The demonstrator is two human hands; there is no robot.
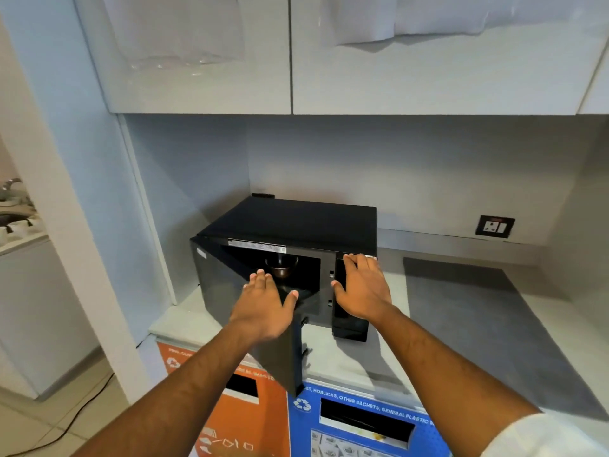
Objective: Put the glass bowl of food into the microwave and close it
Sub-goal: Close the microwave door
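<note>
With the glass bowl (281,267) already seated deep inside the microwave (296,225), we press our left hand (267,300) flat and open against the half-swung door (250,324) to push it shut. Our right hand (361,286), fingers spread and gripping nothing, rests on the control panel, likely bracing the oven so it will not slide on the tabletop (461,324).
</note>
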